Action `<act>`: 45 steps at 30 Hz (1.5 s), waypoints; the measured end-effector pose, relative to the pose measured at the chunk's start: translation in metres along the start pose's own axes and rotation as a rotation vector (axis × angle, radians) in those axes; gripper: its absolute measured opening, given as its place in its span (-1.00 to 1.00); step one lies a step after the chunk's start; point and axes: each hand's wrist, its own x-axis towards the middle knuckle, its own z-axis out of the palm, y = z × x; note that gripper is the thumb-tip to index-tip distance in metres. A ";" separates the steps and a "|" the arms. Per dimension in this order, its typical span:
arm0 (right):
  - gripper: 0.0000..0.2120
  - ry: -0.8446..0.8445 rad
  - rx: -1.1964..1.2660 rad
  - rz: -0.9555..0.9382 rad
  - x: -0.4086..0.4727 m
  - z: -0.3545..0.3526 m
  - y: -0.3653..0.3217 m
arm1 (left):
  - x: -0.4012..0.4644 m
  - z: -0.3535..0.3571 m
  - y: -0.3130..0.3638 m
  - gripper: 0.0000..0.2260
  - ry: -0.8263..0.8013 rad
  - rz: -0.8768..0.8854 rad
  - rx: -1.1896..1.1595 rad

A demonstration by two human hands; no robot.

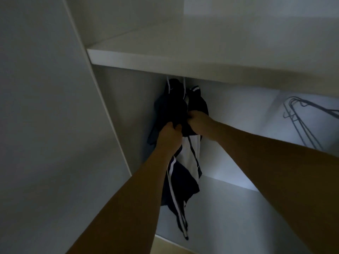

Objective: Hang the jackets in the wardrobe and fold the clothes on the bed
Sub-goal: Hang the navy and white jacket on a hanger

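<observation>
My left hand (169,137) and right hand (199,123) both clutch bunched folds of the dark jacket (179,110), soft cloth with white stripes, which hangs from a thin pale hanger (184,88) under the smooth white shelf (165,57) at the wardrobe's left. This jacket seems nearly hung; thin wire hangers (302,121) wait far right. The bed is out of sight.

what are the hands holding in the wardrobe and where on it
Both hands grip the dark white-striped jacket hanging under the shelf: left hand and right hand bunch its upper fabric, side by side.
</observation>
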 end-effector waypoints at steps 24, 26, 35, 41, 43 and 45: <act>-0.49 0.580 -0.055 0.633 -0.537 -0.036 0.201 | -0.359 0.168 0.021 -0.56 -0.378 1.088 0.763; -0.49 0.652 -0.061 0.740 -0.581 -0.027 0.211 | -0.391 0.195 0.022 -0.56 -0.488 1.191 0.750; -0.51 0.924 -0.002 1.165 -0.774 0.051 0.203 | -0.561 0.268 0.023 -0.54 -0.942 1.571 0.675; -0.52 1.119 0.109 1.396 -0.920 0.143 0.160 | -0.728 0.246 -0.001 -0.56 -1.203 1.832 0.508; -0.52 1.193 0.129 1.462 -0.977 0.187 0.137 | -0.798 0.228 -0.019 -0.57 -1.269 1.905 0.451; -0.52 1.231 0.111 1.492 -1.022 0.220 0.118 | -0.854 0.215 -0.036 -0.55 -1.313 1.946 0.422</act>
